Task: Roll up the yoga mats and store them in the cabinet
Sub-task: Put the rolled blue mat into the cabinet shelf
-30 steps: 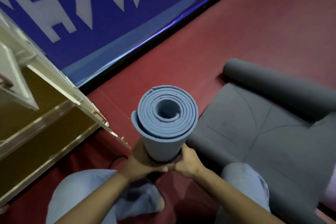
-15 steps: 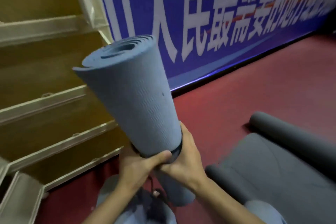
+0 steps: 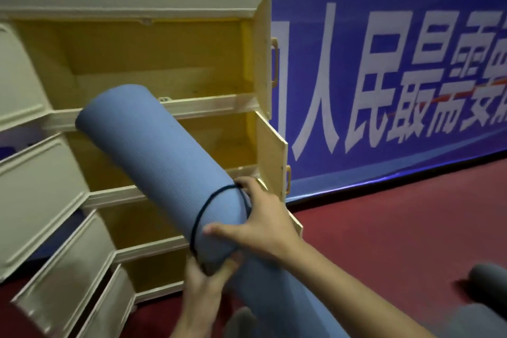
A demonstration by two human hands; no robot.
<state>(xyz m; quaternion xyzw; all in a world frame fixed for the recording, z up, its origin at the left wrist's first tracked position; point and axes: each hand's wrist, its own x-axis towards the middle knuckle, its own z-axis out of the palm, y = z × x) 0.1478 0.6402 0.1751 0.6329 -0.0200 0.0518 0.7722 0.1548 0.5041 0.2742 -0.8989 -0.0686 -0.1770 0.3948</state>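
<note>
A rolled blue yoga mat (image 3: 153, 153) slants up to the left, its far end in front of the cabinet's (image 3: 164, 11) middle shelves. A thin black band (image 3: 211, 200) circles the roll near my hands. My right hand (image 3: 260, 222) lies over the top of the roll at the band, thumb across the mat and fingers at the band's upper part. My left hand (image 3: 205, 280) grips the roll from underneath. A second, grey mat (image 3: 491, 280), partly rolled, lies on the floor at the lower right.
The cream cabinet has yellow-brown compartments with several doors swung open to the left (image 3: 41, 181) and one to the right (image 3: 270, 156). A blue banner with white characters (image 3: 397, 77) covers the wall. The floor (image 3: 384, 228) is dark red.
The view has swung up and left to face the cabinet. The blue roll has tilted from upright to slanting toward the shelves, and my right hand has shifted up onto the band.
</note>
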